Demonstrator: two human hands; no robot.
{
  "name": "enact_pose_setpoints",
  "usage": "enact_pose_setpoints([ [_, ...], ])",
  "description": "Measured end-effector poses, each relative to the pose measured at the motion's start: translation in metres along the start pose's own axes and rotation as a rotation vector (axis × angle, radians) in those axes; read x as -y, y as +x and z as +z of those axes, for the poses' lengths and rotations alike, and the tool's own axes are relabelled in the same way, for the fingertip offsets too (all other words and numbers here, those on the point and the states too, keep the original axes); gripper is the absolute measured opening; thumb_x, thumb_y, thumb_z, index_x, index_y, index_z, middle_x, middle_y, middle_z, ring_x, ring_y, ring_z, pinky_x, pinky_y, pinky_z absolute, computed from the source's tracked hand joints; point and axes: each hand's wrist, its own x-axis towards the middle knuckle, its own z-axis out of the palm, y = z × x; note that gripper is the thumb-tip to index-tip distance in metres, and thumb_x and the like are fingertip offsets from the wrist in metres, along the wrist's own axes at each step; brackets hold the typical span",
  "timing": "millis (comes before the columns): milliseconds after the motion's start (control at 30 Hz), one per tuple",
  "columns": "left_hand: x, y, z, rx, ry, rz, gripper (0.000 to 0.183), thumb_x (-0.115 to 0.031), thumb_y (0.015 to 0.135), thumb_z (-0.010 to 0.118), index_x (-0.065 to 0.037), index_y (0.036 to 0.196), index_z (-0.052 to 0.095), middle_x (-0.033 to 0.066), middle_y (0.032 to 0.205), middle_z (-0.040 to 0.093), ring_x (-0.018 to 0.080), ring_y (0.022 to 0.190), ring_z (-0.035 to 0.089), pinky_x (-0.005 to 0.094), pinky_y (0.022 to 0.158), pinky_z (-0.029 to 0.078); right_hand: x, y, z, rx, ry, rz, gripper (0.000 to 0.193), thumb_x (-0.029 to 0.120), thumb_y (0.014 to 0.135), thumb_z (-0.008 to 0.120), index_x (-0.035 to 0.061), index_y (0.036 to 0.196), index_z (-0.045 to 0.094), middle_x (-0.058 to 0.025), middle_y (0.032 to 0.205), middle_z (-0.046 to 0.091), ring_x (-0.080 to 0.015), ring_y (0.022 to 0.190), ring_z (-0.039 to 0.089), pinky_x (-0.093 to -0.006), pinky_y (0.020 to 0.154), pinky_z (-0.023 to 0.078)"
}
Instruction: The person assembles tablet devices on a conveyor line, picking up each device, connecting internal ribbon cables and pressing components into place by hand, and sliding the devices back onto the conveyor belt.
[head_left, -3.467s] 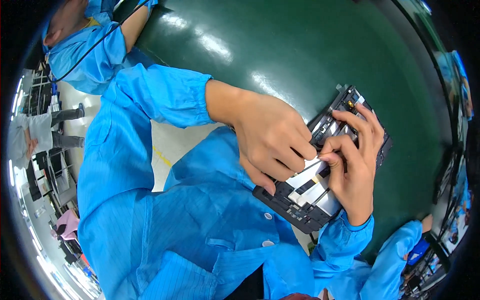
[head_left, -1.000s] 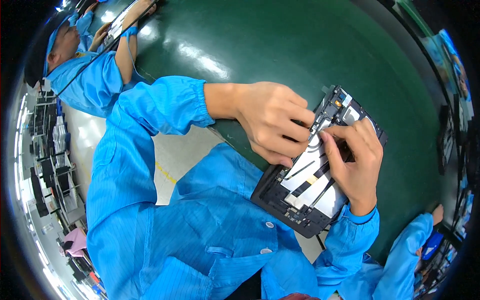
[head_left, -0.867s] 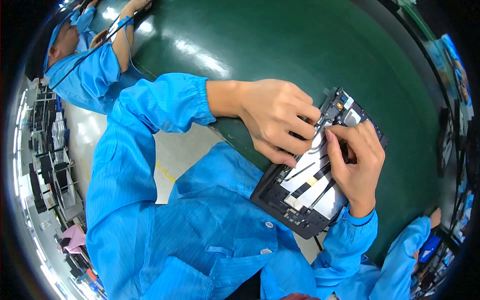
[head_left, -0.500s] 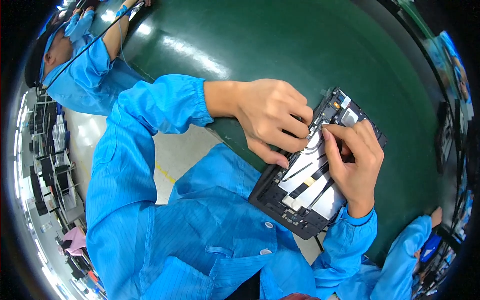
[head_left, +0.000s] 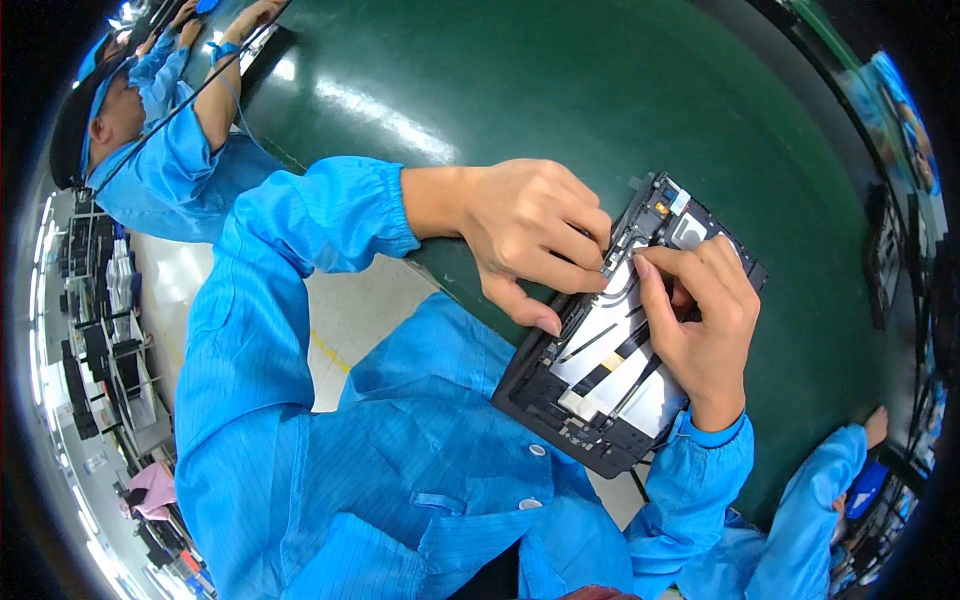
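Observation:
An opened tablet (head_left: 585, 440) lies tilted over the green table's near edge, its inside facing up. Silvery battery panels (head_left: 595, 345), dark flat cables (head_left: 632, 345) and small circuit boards show in its black frame. My left hand (head_left: 535, 225) is curled along the tablet's left edge, thumb and fingertips touching it. My right hand (head_left: 705, 320) reaches over from the right side. Its thumb and index finger are pinched at a thin black cable (head_left: 622, 295) near the upper left of the battery; the fingertips hide the exact spot held.
The green tabletop (head_left: 520, 90) stretches beyond the tablet. A co-worker in blue (head_left: 190, 150) works at the upper left, and another person's sleeve (head_left: 815, 500) comes in at lower right. Dark equipment (head_left: 885, 260) stands along the right edge. Shelving (head_left: 110, 330) is at far left.
The tablet and both hands have shifted slightly left together. My fingers keep nearly the same positions on it. The co-worker's arm at upper left has moved a little.

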Motion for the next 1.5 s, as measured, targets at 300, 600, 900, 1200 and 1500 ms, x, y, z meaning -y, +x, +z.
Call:
enact_pose_setpoints([
  [300,-0.002,0.004,-0.002,0.064,0.011,-0.026,0.046,-0.043,0.101,0.073,0.002,0.095,0.076,0.0101,0.085,0.068,0.0263,0.078,0.071,0.0341,0.052,0.048,0.001,0.001,0.000,0.004,0.025,0.019,0.012,0.000,0.084,0.085,0.0037,0.095,0.081,-0.0053,0.070,0.054,-0.0196,0.066,0.052,-0.0362,0.059,0.040],
  [600,0.015,0.012,-0.002,0.005,0.143,0.014,0.033,-0.036,0.094,0.081,-0.008,0.084,0.068,0.0025,0.077,0.057,0.0227,0.073,0.063,0.0352,0.055,0.050,-0.002,0.006,-0.001,-0.074,0.080,0.170,0.011,0.004,0.084,0.087,0.0043,0.094,0.082,-0.0050,0.071,0.057,-0.0145,0.061,0.053,-0.0318,0.055,0.039],
  [900,0.035,0.006,-0.008,0.071,0.146,0.017,0.041,-0.038,0.097,0.078,0.003,0.099,0.075,0.0116,0.091,0.070,0.0283,0.083,0.071,0.0357,0.057,0.058,-0.006,0.011,0.002,-0.080,0.112,0.328,0.006,0.003,0.085,0.084,0.0019,0.088,0.079,-0.0009,0.069,0.055,-0.0073,0.060,0.048,-0.0279,0.053,0.032],
  [1200,0.027,0.001,-0.005,-0.023,-0.011,-0.172,0.040,-0.040,0.091,0.081,-0.001,0.101,0.074,0.0092,0.091,0.072,0.0311,0.086,0.070,0.0421,0.061,0.059,-0.006,0.013,0.001,-0.066,0.115,0.395,0.010,0.003,0.084,0.084,-0.0005,0.083,0.075,0.0002,0.069,0.055,-0.0058,0.060,0.044,-0.0274,0.053,0.031],
  [1500,0.028,-0.002,-0.004,-0.030,-0.007,-0.165,0.039,-0.037,0.092,0.080,0.000,0.104,0.076,0.0100,0.092,0.073,0.0314,0.087,0.071,0.0424,0.061,0.060,-0.003,0.015,0.003,-0.076,0.086,0.410,0.010,0.003,0.085,0.085,-0.0003,0.084,0.076,0.0003,0.068,0.054,-0.0055,0.059,0.045,-0.0270,0.053,0.031],
])
